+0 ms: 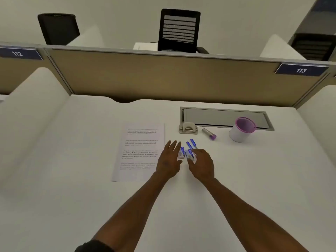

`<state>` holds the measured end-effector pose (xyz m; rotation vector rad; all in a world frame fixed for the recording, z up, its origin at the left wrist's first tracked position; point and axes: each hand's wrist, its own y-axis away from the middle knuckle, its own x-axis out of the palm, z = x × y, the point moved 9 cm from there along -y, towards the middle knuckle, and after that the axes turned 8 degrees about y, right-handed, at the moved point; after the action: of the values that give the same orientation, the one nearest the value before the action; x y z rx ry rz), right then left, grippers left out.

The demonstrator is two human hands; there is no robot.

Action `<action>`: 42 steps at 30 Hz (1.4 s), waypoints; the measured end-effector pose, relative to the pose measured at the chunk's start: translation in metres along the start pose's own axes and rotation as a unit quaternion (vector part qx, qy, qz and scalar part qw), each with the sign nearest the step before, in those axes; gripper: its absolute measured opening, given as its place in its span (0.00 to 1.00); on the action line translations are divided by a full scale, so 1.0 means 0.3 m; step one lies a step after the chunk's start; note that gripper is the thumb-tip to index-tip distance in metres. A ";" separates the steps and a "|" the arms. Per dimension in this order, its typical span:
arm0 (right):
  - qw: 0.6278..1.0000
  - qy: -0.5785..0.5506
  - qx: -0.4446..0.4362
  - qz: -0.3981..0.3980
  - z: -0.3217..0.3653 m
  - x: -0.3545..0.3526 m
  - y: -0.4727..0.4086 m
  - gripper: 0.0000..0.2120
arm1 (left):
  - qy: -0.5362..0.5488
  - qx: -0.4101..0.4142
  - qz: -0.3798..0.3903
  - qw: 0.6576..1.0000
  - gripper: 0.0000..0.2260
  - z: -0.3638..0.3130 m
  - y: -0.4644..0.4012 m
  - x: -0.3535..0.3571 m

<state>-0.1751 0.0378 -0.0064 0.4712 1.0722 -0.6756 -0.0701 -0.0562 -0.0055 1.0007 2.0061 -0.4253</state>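
Observation:
Both my hands reach to a small cluster of blue-and-white items on the white desk. My left hand lies flat with straight fingers, its fingertips beside a small white box with a blue label. My right hand curls its thumb and fingers around a second small blue-and-white box. Two blue pens lie just beyond the boxes. Whether the right hand has lifted its box off the desk is unclear.
A printed sheet of paper lies left of my hands. Behind are a beige stapler-like tool, a grey and purple tube, a white cup with a pink rim and a cable tray lid. A partition closes the back.

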 end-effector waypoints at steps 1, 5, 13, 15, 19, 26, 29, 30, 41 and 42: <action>1.000 0.013 -0.010 0.014 0.008 0.011 -0.014 0.24 | -0.010 -0.004 0.017 1.000 0.34 -0.001 -0.023 0.014; 0.998 0.037 -0.016 0.043 0.025 0.035 -0.050 0.25 | -0.035 -0.026 0.065 0.997 0.37 0.002 -0.082 0.041; 0.998 0.017 -0.028 0.044 0.019 0.073 -0.075 0.22 | -0.021 -0.014 0.040 0.999 0.33 0.028 -0.085 0.078; 0.999 -0.012 -0.024 0.038 0.018 0.075 -0.076 0.21 | -0.009 -0.015 0.020 1.000 0.32 0.031 -0.083 0.072; 0.994 -0.105 0.027 -0.001 -0.012 0.037 -0.060 0.21 | 0.059 -0.027 -0.016 0.998 0.30 0.006 -0.076 0.048; 0.952 -0.268 0.109 -0.095 -0.257 -0.117 0.041 0.23 | 0.148 0.043 0.024 0.988 0.27 -0.227 -0.101 0.098; 0.918 -0.345 0.172 -0.095 -0.409 -0.160 0.073 0.20 | 0.140 0.043 0.062 0.987 0.27 -0.346 -0.126 0.181; 0.901 -0.376 0.195 -0.093 -0.461 -0.171 0.080 0.19 | 0.147 0.042 0.068 0.986 0.27 -0.385 -0.134 0.207; 0.794 -0.501 0.307 -0.154 -0.859 -0.313 0.081 0.13 | 0.202 0.047 0.090 0.974 0.28 -0.750 -0.218 0.442; 0.789 -0.502 0.316 -0.160 -0.884 -0.323 0.070 0.12 | 0.214 0.041 0.083 0.972 0.27 -0.768 -0.235 0.459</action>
<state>-0.3596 0.2515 -0.0269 0.3984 -0.1394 -1.3961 -0.2934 0.1068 0.0169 1.3953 2.2700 -0.2130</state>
